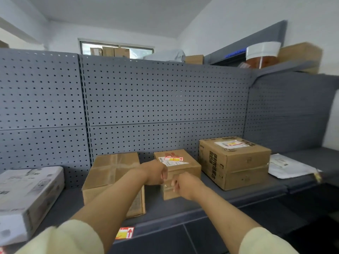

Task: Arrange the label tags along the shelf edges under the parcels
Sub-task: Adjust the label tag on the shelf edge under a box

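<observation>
Both my hands are raised in front of the small middle parcel [180,168], almost touching each other. My left hand [156,173] and my right hand [185,186] have their fingers curled in, and I cannot make out anything held between them. One red and yellow label tag [125,233] with an arrow sits on the shelf edge [165,219] below the left brown parcel [110,173]. A similar tag [173,158] lies on top of the small parcel. The large parcel [236,162] on the right carries a white and yellow label [231,143].
A white box [27,195] lies at the left end of the shelf and a white mailer bag [288,166] at the right. Grey pegboard [156,99] backs the shelf. More boxes and a tape-wrapped bundle [262,55] sit on top.
</observation>
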Demonstrator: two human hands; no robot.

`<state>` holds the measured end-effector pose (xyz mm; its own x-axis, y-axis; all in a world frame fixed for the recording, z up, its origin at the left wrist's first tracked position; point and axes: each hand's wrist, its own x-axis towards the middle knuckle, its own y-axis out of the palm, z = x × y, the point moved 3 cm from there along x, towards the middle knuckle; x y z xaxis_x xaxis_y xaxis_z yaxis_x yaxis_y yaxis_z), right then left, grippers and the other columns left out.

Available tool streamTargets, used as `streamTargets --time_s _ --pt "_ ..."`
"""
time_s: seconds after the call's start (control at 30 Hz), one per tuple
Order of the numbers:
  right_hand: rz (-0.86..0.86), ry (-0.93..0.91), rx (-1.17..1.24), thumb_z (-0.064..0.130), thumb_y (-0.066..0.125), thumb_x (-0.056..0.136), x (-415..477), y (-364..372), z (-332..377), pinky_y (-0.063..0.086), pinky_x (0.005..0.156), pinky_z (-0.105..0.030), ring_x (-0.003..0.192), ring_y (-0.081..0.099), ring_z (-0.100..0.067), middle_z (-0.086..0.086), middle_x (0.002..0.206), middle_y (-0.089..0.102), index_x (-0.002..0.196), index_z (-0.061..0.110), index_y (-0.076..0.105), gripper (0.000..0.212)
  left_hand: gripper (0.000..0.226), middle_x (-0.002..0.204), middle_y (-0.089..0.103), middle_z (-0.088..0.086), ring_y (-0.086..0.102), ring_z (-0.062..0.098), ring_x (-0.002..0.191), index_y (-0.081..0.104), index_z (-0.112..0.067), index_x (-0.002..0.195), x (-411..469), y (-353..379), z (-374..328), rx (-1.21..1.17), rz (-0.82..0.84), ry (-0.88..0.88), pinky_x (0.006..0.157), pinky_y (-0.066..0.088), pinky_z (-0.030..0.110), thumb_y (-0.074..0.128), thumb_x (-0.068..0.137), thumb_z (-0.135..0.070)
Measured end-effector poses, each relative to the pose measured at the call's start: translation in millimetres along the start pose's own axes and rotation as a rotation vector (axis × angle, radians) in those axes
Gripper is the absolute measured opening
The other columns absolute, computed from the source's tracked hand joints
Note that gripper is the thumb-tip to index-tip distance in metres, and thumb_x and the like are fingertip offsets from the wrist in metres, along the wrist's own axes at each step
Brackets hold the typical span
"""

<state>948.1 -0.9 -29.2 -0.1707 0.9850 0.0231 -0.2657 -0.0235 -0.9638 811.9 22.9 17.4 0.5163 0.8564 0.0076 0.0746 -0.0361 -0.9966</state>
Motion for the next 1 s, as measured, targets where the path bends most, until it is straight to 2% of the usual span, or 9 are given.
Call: streamTargets --time_s 0.1,0.23,0.47,0.6,0.7,0.8,0.93,1.0 --pt "0.013 0.034 -0.026 0.015 0.049 0.096 -1 -20 -39 0.048 0.096 -0.036 0.101 0.057 -0.023 -0.007 0.099 0.064 0.112 0.011 0.063 0.022 0.024 0.123 0.063 -0.001 0.057 0.02 0.116 0.066 -0.022 0.113 33 -2 -33 0.038 -0.002 0.026 0.093 0.045 0.03 0.059 0.091 -0.016" --pt "-0.044 0.05 -0.03 0.016 0.053 0.094 -5 -52 -91 0.05 0.097 -0.04 0.11 0.059 -0.028 -0.009 0.119 0.061 0.111 0.013 0.065 0.02 0.025 0.119 0.065 0.002 0.06 0.022 0.111 0.065 -0.02 0.113 77 -10 -84 0.091 -0.039 0.066 0.09 0.049 0.032 0.059 0.09 -0.016" --pt "-0.077 0.089 -0.08 0.015 0.054 0.094 -4 -87 -171 0.05 0.097 -0.039 0.112 0.06 -0.03 -0.012 0.121 0.065 0.111 0.012 0.062 0.019 0.028 0.125 0.063 0.0 0.059 0.022 0.114 0.063 -0.024 0.118 137 -4 -138 0.194 -0.038 0.086 0.091 0.049 0.035 0.06 0.091 -0.027" --pt "-0.081 0.126 -0.138 0.012 0.053 0.094 1 -95 -198 0.051 0.092 -0.039 0.109 0.061 -0.032 -0.013 0.12 0.063 0.114 0.012 0.062 0.022 0.025 0.121 0.063 0.002 0.061 0.022 0.107 0.063 -0.021 0.115 166 -1 -151 0.13 -0.045 0.053 0.086 0.051 0.032 0.058 0.091 -0.026" --pt "-0.099 0.155 -0.148 0.013 0.052 0.095 8 -98 -216 0.053 0.095 -0.043 0.108 0.061 -0.03 -0.012 0.119 0.064 0.116 0.011 0.061 0.023 0.026 0.119 0.063 0.002 0.061 0.021 0.106 0.062 -0.022 0.116 184 -1 -157 0.104 -0.057 0.045 0.079 0.046 0.029 0.054 0.091 -0.023" --pt "-0.13 0.175 -0.111 0.015 0.051 0.095 14 -104 -227 0.052 0.095 -0.042 0.105 0.061 -0.027 -0.009 0.116 0.064 0.112 0.015 0.063 0.02 0.022 0.111 0.063 0.002 0.06 0.021 0.099 0.062 -0.023 0.108 199 -3 -162 0.094 -0.063 0.061 0.076 0.044 0.029 0.051 0.089 -0.021" --pt "-0.184 0.196 -0.091 0.02 0.052 0.095 23 -114 -240 0.052 0.093 -0.042 0.104 0.06 -0.026 -0.007 0.115 0.063 0.109 0.018 0.063 0.018 0.02 0.106 0.066 -0.001 0.063 0.018 0.098 0.066 -0.023 0.102 219 -10 -168 -0.079 -0.106 0.065 0.085 0.055 0.034 0.051 0.09 -0.024" --pt "-0.215 0.194 -0.074 0.023 0.052 0.094 29 -118 -248 0.053 0.092 -0.042 0.102 0.06 -0.026 -0.006 0.112 0.064 0.107 0.019 0.063 0.018 0.017 0.108 0.066 -0.002 0.061 0.018 0.101 0.067 -0.025 0.097 229 -11 -172 -0.113 -0.125 0.083 0.09 0.054 0.037 0.052 0.089 -0.022"
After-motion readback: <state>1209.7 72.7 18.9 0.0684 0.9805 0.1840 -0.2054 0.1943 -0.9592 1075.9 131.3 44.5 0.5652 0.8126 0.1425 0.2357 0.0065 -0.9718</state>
